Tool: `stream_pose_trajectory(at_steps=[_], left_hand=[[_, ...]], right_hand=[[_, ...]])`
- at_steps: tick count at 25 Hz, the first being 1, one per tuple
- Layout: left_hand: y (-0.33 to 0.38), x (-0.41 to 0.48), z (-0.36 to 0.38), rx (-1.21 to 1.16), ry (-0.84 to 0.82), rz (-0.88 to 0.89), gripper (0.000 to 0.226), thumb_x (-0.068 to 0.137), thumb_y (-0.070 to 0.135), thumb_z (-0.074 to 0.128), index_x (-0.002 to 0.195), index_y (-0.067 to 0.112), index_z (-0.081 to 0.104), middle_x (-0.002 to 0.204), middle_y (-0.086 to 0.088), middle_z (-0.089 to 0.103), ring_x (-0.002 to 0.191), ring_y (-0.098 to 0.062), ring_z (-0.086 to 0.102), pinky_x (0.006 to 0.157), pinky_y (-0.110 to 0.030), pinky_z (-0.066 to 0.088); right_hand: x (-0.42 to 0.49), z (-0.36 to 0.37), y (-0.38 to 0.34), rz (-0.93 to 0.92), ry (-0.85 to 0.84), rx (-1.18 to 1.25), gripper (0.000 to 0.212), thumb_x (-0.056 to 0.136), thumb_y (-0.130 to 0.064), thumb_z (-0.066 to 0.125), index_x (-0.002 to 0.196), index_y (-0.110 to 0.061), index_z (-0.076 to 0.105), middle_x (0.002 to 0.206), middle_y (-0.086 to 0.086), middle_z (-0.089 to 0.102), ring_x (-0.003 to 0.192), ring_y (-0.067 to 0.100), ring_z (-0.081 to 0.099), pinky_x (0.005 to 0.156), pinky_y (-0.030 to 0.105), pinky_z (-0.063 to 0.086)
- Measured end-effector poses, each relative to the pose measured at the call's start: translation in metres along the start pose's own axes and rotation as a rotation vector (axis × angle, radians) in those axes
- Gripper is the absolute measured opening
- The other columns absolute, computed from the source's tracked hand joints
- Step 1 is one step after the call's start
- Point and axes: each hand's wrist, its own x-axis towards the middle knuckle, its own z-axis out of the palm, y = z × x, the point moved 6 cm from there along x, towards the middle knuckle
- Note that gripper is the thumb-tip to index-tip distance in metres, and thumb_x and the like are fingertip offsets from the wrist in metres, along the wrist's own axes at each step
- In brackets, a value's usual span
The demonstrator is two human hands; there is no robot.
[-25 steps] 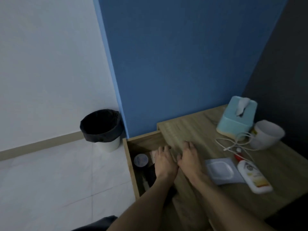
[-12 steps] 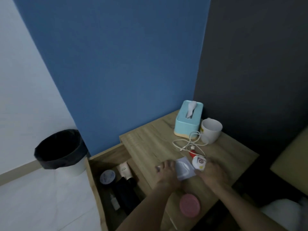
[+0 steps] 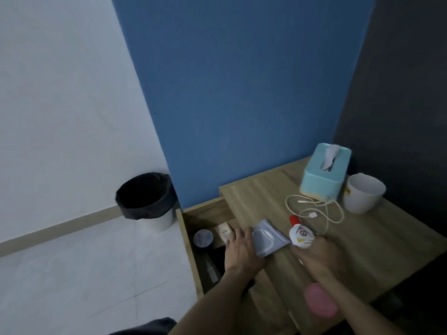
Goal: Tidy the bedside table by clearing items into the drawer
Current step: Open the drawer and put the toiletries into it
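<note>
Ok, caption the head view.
Left hand holds a grey packet, right hand a white tube, at the bedside table by its open drawer.

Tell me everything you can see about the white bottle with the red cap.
The white bottle looks like plastic, with a red cap on its far end and a yellow-and-dark printed label too blurred to read. It is tilted over the bedside table, cap pointing away from the person toward the white cable, with a grey packet beside it. The right hand grips its near end. Whether it touches the tabletop cannot be told.
</note>
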Motion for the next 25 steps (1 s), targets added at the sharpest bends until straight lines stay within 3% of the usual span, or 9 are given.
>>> stream_pose_trajectory(at_steps=[3, 6, 12, 14, 18, 22, 25], left_hand=[[-0.028, -0.007, -0.018, -0.039, 0.070, -0.084, 0.074, 0.077, 0.038, 0.067, 0.138, 0.021, 0.028, 0.139, -0.007, 0.034, 0.129, -0.029, 0.033, 0.106, -0.042, 0.036], [-0.042, -0.012, -0.024, -0.072, 0.118, -0.166, 0.076, 0.077, 0.040, 0.068, 0.138, 0.022, 0.027, 0.138, -0.008, 0.033, 0.128, -0.030, 0.033, 0.105, -0.043, 0.037], [-0.065, -0.035, -0.014, -0.120, 0.112, -0.288, 0.061, 0.084, 0.041, 0.059, 0.135, 0.033, 0.027, 0.140, -0.012, 0.028, 0.126, -0.032, 0.033, 0.105, -0.043, 0.037], [-0.073, -0.041, -0.006, -0.136, 0.087, -0.295, 0.055, 0.087, 0.041, 0.055, 0.134, 0.033, 0.028, 0.141, -0.013, 0.027, 0.126, -0.031, 0.033, 0.104, -0.042, 0.036], [-0.082, -0.048, 0.017, -0.268, -0.041, -0.294, 0.052, 0.088, 0.049, 0.051, 0.133, 0.035, 0.029, 0.149, -0.016, 0.019, 0.134, -0.034, 0.029, 0.107, -0.044, 0.035], [-0.091, -0.048, 0.023, -0.301, -0.045, -0.333, 0.055, 0.089, 0.050, 0.050, 0.137, 0.036, 0.026, 0.152, -0.017, 0.015, 0.136, -0.034, 0.026, 0.110, -0.043, 0.033], [-0.094, -0.049, 0.024, -0.229, -0.059, -0.342, 0.058, 0.090, 0.046, 0.051, 0.139, 0.036, 0.021, 0.153, -0.017, 0.013, 0.136, -0.033, 0.025, 0.110, -0.043, 0.030]], right_hand=[[-0.005, 0.006, -0.013, 0.072, -0.035, 0.215, 0.053, 0.069, -0.034, 0.078, 0.098, 0.008, 0.066, 0.099, 0.027, 0.067, 0.092, 0.037, 0.064, 0.070, 0.030, 0.041], [-0.009, 0.012, -0.030, 0.079, -0.104, 0.287, 0.050, 0.071, -0.030, 0.077, 0.097, 0.012, 0.065, 0.090, 0.026, 0.066, 0.077, 0.030, 0.059, 0.066, 0.028, 0.037], [-0.045, 0.053, -0.070, -0.072, -0.212, 0.143, 0.059, 0.063, -0.035, 0.081, 0.106, -0.001, 0.059, 0.093, 0.015, 0.063, 0.075, 0.025, 0.055, 0.061, 0.028, 0.043], [-0.057, 0.066, -0.078, -0.143, -0.219, 0.071, 0.062, 0.063, -0.039, 0.080, 0.107, -0.002, 0.057, 0.096, 0.016, 0.062, 0.072, 0.023, 0.050, 0.055, 0.023, 0.035], [-0.071, 0.080, -0.082, -0.188, -0.185, -0.011, 0.068, 0.067, -0.041, 0.077, 0.115, 0.000, 0.051, 0.106, 0.019, 0.058, 0.080, 0.027, 0.052, 0.060, 0.025, 0.030], [-0.077, 0.090, -0.083, -0.264, -0.160, -0.069, 0.070, 0.069, -0.041, 0.076, 0.118, 0.000, 0.048, 0.109, 0.018, 0.054, 0.074, 0.020, 0.041, 0.048, 0.021, 0.021], [-0.083, 0.099, -0.081, -0.280, -0.174, -0.084, 0.071, 0.069, -0.041, 0.076, 0.119, 0.000, 0.046, 0.113, 0.019, 0.052, 0.077, 0.025, 0.049, 0.046, 0.019, 0.019]])
